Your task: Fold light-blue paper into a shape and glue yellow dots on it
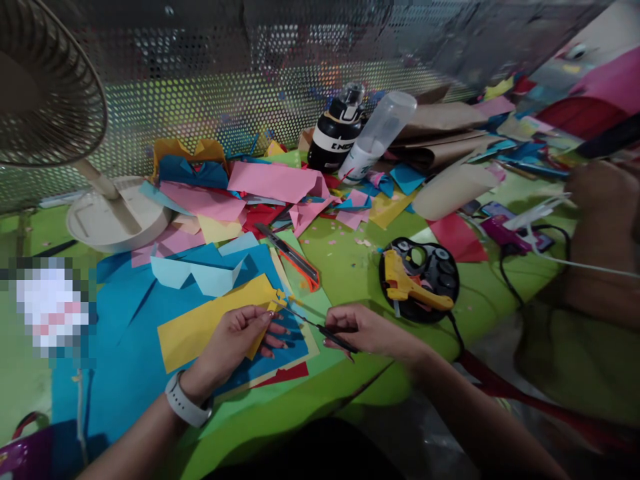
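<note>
My left hand (250, 330) pinches a small piece of yellow paper (258, 342) between thumb and fingers, above the stacked coloured sheets. In my right hand (357, 328) is a pair of scissors (336, 337) with dark handles, its blades pointing left toward the yellow piece. Whether the blades touch the paper I cannot tell. Small yellow scraps lie close to the blade tips. Under my left hand rests a larger yellow sheet (193, 333) on blue paper (120, 373). A folded light-blue paper shape (200, 272) with a zigzag edge sits behind it.
An orange box cutter (295, 260) lies beyond my hands. To the right, a yellow glue gun (410, 283) rests on a round black tray (445, 267). Bottles (333, 140), paper scraps (275, 180) and a fan (120, 213) stand along the mesh wall. Another person's arm (600, 220) is at far right.
</note>
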Demonstrator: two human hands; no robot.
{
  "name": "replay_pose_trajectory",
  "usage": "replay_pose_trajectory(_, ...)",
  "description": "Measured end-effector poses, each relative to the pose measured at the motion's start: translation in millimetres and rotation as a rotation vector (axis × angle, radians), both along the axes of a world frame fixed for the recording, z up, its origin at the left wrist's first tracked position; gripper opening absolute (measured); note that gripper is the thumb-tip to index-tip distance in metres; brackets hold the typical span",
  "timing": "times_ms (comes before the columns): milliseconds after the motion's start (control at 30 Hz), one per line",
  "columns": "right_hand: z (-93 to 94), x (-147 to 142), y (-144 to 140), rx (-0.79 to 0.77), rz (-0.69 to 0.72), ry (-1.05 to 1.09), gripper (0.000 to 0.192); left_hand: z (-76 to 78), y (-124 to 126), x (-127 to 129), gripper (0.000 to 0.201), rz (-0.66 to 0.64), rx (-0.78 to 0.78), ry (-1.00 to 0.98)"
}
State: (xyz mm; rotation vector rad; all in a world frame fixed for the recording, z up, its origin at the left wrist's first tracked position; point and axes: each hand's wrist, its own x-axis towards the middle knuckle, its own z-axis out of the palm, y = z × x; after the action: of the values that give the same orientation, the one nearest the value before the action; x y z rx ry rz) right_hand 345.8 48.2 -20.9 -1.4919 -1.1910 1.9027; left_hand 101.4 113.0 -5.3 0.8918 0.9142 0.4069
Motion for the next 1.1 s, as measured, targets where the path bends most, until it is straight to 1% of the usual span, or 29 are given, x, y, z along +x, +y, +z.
replay_pose_trajectory(100, -0.9, 1.3, -0.4, 0.009, 0.003, -0.003, 0.048, 1.0, -0.1, 0.4, 0.035, 0.019, -0.001, -0.007)
replay_pose_trajectory(233, 1.6, 1.7, -1.1, 0.006, 0.047, -0.019, 0.046, 1.1, -0.2, 0.9, 0.038, 0.051, -0.013, -0.004)
replay_pose_trajectory(333, 1.4, 1.2, -2.2, 0.015, 0.058, -0.021, 0.045, -0.7, -0.3, 0.6, 0.040, 0.034, -0.006, -0.015)
replay_pose_trajectory(433, -2.7, 1.4, -3.5, 0.022, 0.065, 0.002, 0.044, -2.8, -0.4, 0.0, 0.040, 0.011, -0.001, -0.028)
replay_pose_trajectory(633, -10.2, 3.7, -4.8, 0.037, 0.082, 0.010, 0.041, -2.5, -0.7, 0.3, 0.040, 0.005, -0.012, -0.023)
replay_pose_trajectory(900, -8.6, 4.5, -4.5, 0.050, 0.093, 0.003, 0.040, -2.9, -0.5, -0.6, 0.038, -0.003, -0.006, -0.016)
replay_pose_trajectory(1100, -5.5, 3.8, -3.8, 0.030, 0.080, -0.014, 0.043, -2.3, -0.3, -0.2, 0.036, -0.003, -0.006, 0.001)
